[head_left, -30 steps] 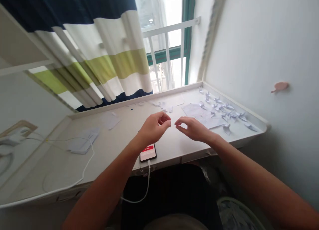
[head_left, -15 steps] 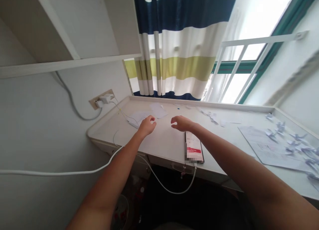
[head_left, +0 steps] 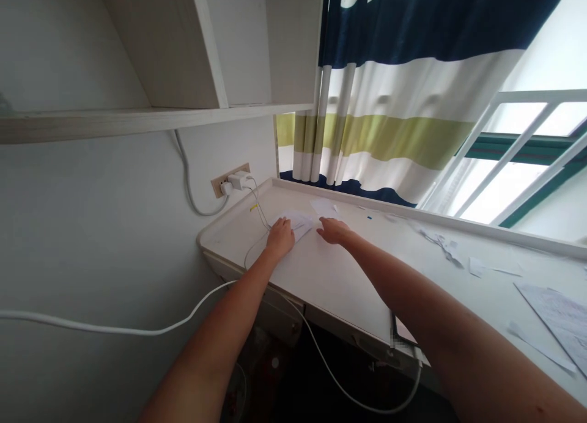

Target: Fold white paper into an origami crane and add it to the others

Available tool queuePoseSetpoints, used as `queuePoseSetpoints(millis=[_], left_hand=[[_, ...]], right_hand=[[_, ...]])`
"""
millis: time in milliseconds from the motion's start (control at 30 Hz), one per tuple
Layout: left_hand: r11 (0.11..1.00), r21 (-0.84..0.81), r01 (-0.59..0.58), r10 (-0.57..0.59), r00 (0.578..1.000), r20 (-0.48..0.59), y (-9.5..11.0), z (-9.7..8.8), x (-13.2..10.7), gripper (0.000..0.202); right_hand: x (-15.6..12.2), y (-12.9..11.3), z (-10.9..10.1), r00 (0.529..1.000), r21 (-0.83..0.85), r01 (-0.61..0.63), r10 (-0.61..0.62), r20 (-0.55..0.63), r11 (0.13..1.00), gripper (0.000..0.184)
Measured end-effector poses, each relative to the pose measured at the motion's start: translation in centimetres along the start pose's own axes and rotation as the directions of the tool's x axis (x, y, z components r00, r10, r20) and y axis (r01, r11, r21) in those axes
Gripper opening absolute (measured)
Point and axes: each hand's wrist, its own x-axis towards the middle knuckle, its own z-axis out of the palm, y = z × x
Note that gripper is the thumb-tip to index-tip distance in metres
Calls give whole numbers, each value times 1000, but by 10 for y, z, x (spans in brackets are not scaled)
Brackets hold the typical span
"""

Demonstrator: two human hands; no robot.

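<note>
A person leans over a white bench (head_left: 339,276) with a raised rim, both bare arms stretched towards its far left corner.

The left grip (head_left: 280,236) lies palm down on the near edge of a stack of white paper (head_left: 300,221). Its fingers are loosely bent over the sheets, and whether they pinch any sheet cannot be told. The stack lies flat on the bench, under and just beyond this grip.

The right grip (head_left: 334,230) is just to the right of the left one, palm down with the fingers spread loosely and holding nothing. Its fingertips point at the stack's right edge, and whether they touch it cannot be told.

Just beyond the right grip lies a small loose sheet (head_left: 322,206). Beyond the left grip a thin cable (head_left: 257,210) runs up to a white charger (head_left: 238,180) plugged into the wall. Above that hangs an open shelf (head_left: 183,114).

Well to the right of both grips, inside the bench's rim, lie paper scraps (head_left: 447,249) and a printed sheet (head_left: 557,313). A phone (head_left: 403,336) shows partly under the right forearm, at the near edge. A striped curtain (head_left: 413,105) hangs behind the bench.
</note>
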Motion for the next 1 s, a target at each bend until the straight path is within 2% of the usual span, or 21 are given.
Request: queuePoseSetpoints(millis=[233,367,467,567,767,867,1000], left_hand=[[988,154,-4,-10,996,87,-16,-6,6,26],[972,233,10,-35,994,102,-15,-17,6,32],[964,264,16,-42,995,94,-11,-24,4,34],[961,274,38,-65,994,89,-6,-26,6,36],[956,255,143,-171,981,92,1,-27,13,27],[955,232,183,-208,974,91,5,-36,15,20],[940,246,234,-230,972,-45,24,-50,12,38]], right_hand=[[20,-25,-8,995,3,26,-26,97,1000,38],[20,-26,-8,991,43,35,-40,126,998,39],[11,-7,-12,993,82,53,-61,103,995,46],[-3,27,-19,992,119,40,-54,114,992,60],[-49,98,-29,992,171,-58,37,124,984,60],[-71,117,-28,990,203,-84,58,129,975,58],[-92,123,-26,988,219,-101,72,136,971,58]])
